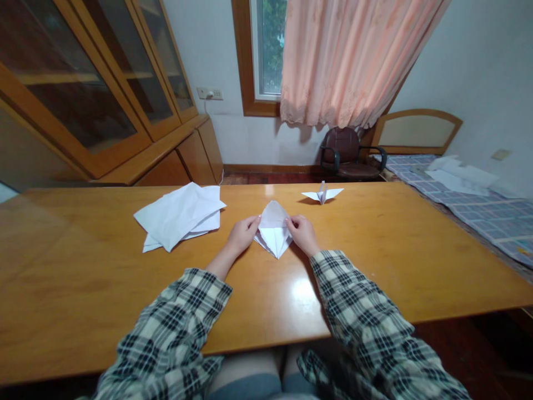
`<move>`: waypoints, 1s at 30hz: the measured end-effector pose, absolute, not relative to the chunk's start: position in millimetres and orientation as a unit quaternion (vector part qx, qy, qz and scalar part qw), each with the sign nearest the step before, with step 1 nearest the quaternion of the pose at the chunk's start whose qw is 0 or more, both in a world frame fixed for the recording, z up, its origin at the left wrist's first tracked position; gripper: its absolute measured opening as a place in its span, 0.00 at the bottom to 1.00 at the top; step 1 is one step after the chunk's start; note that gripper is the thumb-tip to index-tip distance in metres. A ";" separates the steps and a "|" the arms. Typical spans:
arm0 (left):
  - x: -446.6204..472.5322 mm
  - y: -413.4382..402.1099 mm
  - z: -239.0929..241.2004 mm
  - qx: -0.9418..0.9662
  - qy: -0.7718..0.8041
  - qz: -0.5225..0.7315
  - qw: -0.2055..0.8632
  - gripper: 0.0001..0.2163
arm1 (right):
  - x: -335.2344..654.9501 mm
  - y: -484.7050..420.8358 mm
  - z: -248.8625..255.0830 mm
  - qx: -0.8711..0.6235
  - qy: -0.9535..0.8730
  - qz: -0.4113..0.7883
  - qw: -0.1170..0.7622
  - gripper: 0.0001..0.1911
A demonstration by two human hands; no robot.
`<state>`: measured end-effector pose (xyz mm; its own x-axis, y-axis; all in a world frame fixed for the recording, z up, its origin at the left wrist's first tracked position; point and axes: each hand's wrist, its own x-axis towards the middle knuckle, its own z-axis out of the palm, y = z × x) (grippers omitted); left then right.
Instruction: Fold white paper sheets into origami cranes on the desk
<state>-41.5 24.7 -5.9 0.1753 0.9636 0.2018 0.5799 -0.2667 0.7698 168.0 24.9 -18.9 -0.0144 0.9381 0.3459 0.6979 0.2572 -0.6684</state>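
Observation:
Between my hands is a partly folded sheet of white paper, its lower point facing me and a rounded flap raised at the far side. My left hand pinches its left edge between thumb and fingers. On the opposite edge, my right hand grips the paper the same way. Just beyond my right hand stands a finished white paper crane with its wings spread. To the left of my left hand lies a loose stack of white paper sheets, fanned unevenly.
The wooden table spans the view, its near edge close to my lap. Behind it are a glass-door cabinet on the left, a brown armchair, a pink curtain, and a bed on the right.

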 end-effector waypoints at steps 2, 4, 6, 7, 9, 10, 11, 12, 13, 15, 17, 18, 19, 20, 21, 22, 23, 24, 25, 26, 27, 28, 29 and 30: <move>-50.7 28.4 -8.0 0.701 0.516 0.357 0.339 0.25 | 168.6 25.0 -19.6 -0.589 -0.696 0.155 0.380 0.17; -58.5 31.2 -8.7 0.704 0.492 0.345 0.377 0.23 | 168.9 25.1 -20.1 -0.588 -0.699 0.153 0.377 0.17; -63.0 32.3 -8.0 0.719 0.481 0.325 0.383 0.21 | 169.3 25.2 -20.6 -0.586 -0.701 0.151 0.376 0.17; -63.9 32.3 -7.5 0.724 0.481 0.320 0.377 0.20 | 169.5 25.4 -20.9 -0.585 -0.703 0.151 0.377 0.17; -63.2 31.7 -6.5 0.729 0.486 0.323 0.359 0.18 | 170.0 25.8 -21.7 -0.582 -0.705 0.151 0.376 0.17; -62.2 31.3 -6.3 0.730 0.487 0.326 0.351 0.17 | 170.2 26.1 -22.1 -0.581 -0.706 0.151 0.376 0.18; -61.0 30.9 -6.3 0.732 0.488 0.328 0.345 0.17 | 170.4 26.4 -22.4 -0.581 -0.706 0.152 0.375 0.18; -60.0 30.6 -6.5 0.734 0.487 0.328 0.340 0.17 | 170.6 26.7 -22.7 -0.581 -0.707 0.152 0.374 0.18; -59.1 30.4 -6.7 0.738 0.486 0.326 0.337 0.17 | 170.8 26.9 -22.9 -0.581 -0.707 0.152 0.373 0.18; -58.4 30.4 -7.5 0.745 0.485 0.319 0.329 0.18 | 171.0 27.3 -23.1 -0.581 -0.709 0.154 0.370 0.18; -58.6 30.5 -7.9 0.749 0.486 0.316 0.320 0.20 | 171.0 27.4 -22.9 -0.583 -0.708 0.156 0.368 0.18; -58.7 30.5 -7.8 0.749 0.488 0.317 0.317 0.21 | 171.0 27.3 -22.8 -0.584 -0.706 0.157 0.368 0.18; -58.6 30.2 -7.5 0.747 0.490 0.318 0.317 0.23 | 170.9 27.1 -22.5 -0.586 -0.705 0.156 0.369 0.18; -58.2 29.7 -6.8 0.744 0.493 0.321 0.319 0.25 | 170.7 26.9 -22.3 -0.588 -0.703 0.156 0.369 0.19; -57.4 29.0 -5.8 0.742 0.495 0.321 0.320 0.25 | 170.5 26.7 -21.9 -0.589 -0.702 0.155 0.370 0.19; -56.2 28.0 -4.4 0.745 0.496 0.316 0.315 0.25 | 170.2 26.5 -21.6 -0.590 -0.701 0.155 0.370 0.19; -54.5 26.7 -2.8 0.752 0.499 0.308 0.301 0.24 | 169.9 26.2 -21.3 -0.590 -0.701 0.155 0.370 0.18; -52.3 25.4 -1.1 0.762 0.503 0.298 0.277 0.22 | 169.5 25.9 -20.9 -0.590 -0.701 0.155 0.370 0.18; -49.9 24.0 0.6 0.773 0.508 0.287 0.248 0.20 | 169.3 25.7 -20.6 -0.589 -0.702 0.154 0.370 0.18; -47.3 22.6 2.1 0.779 0.518 0.278 0.218 0.18 | 169.1 25.4 -20.3 -0.588 -0.703 0.153 0.369 0.18; -44.6 21.5 3.4 0.781 0.529 0.270 0.192 0.16 | 168.9 25.2 -20.1 -0.588 -0.704 0.152 0.369 0.18; -42.1 20.6 4.3 0.779 0.542 0.262 0.173 0.14 | 168.8 24.9 -19.9 -0.586 -0.705 0.152 0.369 0.18; -39.7 20.0 4.9 0.774 0.556 0.256 0.160 0.12 | 168.7 24.7 -19.7 -0.585 -0.706 0.152 0.371 0.18; -37.7 19.8 5.1 0.769 0.570 0.248 0.148 0.11 | 168.6 24.4 -19.4 -0.582 -0.707 0.153 0.372 0.18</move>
